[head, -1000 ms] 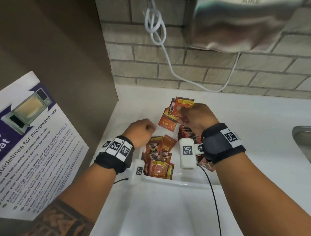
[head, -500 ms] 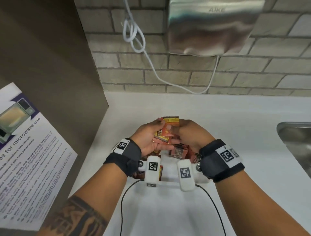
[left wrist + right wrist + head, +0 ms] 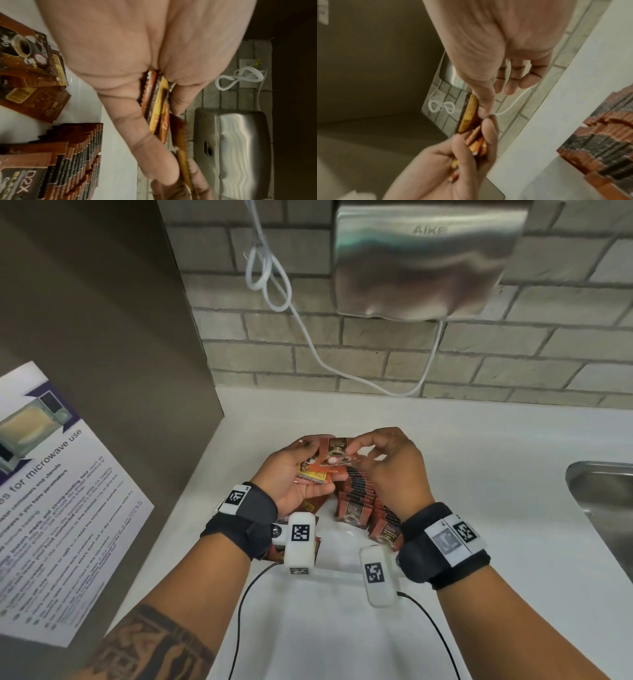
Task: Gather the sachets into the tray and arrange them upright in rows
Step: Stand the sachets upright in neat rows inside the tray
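My left hand grips a small stack of red and yellow sachets above the white tray; the wrist view shows the stack wedged between thumb and fingers. My right hand pinches one brown sachet at the top of that stack, thumb and forefinger on its edge. Below the hands, rows of upright brown sachets stand in the tray's right half, also seen as rows of sachets. Loose sachets lie flat in the tray's left part.
The tray sits on a white counter against a brick wall. A steel hand dryer hangs above with a white cord. A steel sink is at the right edge. A brown cabinet side with a microwave poster stands left.
Both hands came together above the tray. The left hand took hold of the stack that the right hand carried, and the right hand now pinches a single top sachet.
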`<state>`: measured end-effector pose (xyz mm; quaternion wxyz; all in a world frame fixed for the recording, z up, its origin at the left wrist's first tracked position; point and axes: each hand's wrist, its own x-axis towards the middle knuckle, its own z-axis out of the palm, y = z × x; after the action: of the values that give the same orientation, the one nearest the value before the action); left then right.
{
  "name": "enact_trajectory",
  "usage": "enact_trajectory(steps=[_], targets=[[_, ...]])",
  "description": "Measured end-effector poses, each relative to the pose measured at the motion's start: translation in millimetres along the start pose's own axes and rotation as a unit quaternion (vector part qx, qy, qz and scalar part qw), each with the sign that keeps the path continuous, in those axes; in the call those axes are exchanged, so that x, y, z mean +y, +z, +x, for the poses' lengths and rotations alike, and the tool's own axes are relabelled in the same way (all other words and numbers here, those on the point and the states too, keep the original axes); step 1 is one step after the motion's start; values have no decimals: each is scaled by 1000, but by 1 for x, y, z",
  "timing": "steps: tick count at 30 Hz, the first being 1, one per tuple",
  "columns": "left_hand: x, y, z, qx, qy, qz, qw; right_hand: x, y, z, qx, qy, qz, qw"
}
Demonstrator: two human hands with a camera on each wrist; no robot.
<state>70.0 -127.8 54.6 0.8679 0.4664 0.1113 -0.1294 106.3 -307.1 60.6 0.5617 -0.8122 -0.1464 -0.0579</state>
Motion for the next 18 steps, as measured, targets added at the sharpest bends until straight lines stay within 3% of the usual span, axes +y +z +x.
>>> enact_trajectory(steps=[3, 6, 11, 14, 16, 18], targets=[[-4, 4, -2, 10, 29, 48, 998, 5, 3, -5, -16, -6, -7, 1000], [-11, 4, -2, 41, 66, 84, 993, 11, 2, -7, -67, 47, -1, 997], [-18, 7, 0, 64, 111, 135, 982, 12, -1, -3, -86, 160, 147, 972], [-19, 12, 3, 62, 118, 157, 979, 11, -3, 0, -104, 136, 62, 983], [-17, 14, 7, 77, 110, 128, 983, 8, -5, 4, -86, 140, 46, 985], [-14, 12, 10, 97, 113, 103, 983, 8, -4, 7, -53, 184, 132, 973]])
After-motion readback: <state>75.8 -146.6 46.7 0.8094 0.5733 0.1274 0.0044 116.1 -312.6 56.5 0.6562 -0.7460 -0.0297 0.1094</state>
